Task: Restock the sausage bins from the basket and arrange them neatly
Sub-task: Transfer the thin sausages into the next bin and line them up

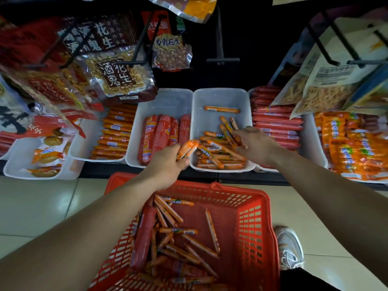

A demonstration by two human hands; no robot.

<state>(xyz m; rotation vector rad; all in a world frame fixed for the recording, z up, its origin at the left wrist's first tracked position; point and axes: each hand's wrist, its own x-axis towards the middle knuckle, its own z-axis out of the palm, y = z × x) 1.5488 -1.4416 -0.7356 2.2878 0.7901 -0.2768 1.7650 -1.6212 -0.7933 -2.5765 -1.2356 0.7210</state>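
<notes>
A red plastic basket [252,223] stands on the floor below me, holding several thin orange sausages [189,240] and a thick red sausage [144,234]. My left hand [168,164] is shut on a small bunch of thin orange sausages [188,148] at the front left corner of a white bin [220,97]. That bin holds a loose pile of the same thin sausages [218,152]. My right hand [256,143] reaches into the bin from the right and grips a few thin sausages [227,130] that stand tilted in the pile.
Left of that bin, another white bin [165,99] holds thick red sausages [161,135]. Further bins hold orange sticks [115,133] and red sausages [275,122]. Snack bags [117,74] hang on hooks above. A shoe [289,246] stands right of the basket on tiled floor.
</notes>
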